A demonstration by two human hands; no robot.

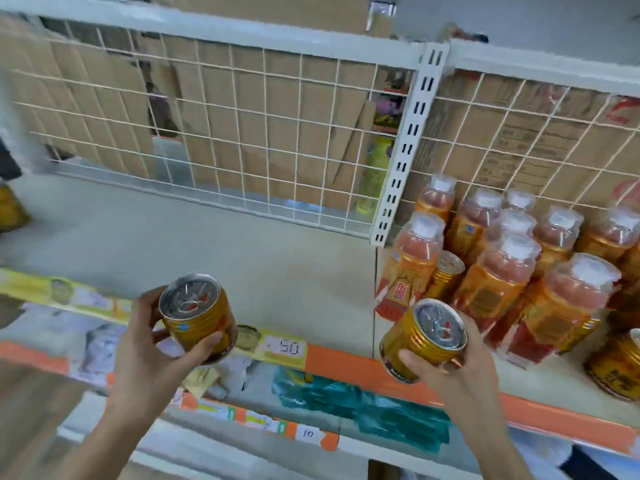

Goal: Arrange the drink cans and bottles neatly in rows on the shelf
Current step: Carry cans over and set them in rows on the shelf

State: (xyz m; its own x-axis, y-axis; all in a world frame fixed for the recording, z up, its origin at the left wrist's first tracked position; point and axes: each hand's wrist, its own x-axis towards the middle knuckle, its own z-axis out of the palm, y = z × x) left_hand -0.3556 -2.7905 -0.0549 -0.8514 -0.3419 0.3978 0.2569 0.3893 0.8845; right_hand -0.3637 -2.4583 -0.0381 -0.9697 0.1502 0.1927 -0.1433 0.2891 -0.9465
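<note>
Left can [197, 317]: gold drink can, pull-tab top tilted toward the camera. The left hand [152, 344] grips it, fingers [204, 344] curled round its side. It is held in the air at the shelf's front edge.
Right can [424, 341]: same gold type, also tilted, clasped by the right hand [460, 368] with the thumb on the near side and the other fingers behind.
Slim can [445, 278]: stands just beyond the right fingers, touching the bottles.
Bottles [498, 271]: white-capped, orange-labelled cluster beyond and right of the right fingers; rows uneven.
Edge can [616, 372]: well right of the right fingers, partly cut off.
Shelf [207, 244]: pale board beyond the left fingers.
Price strip [346, 362]: orange, between both sets of fingers; a tag reads "50".
Wire grid [242, 133]: white, far beyond the fingers, with cardboard behind.
</note>
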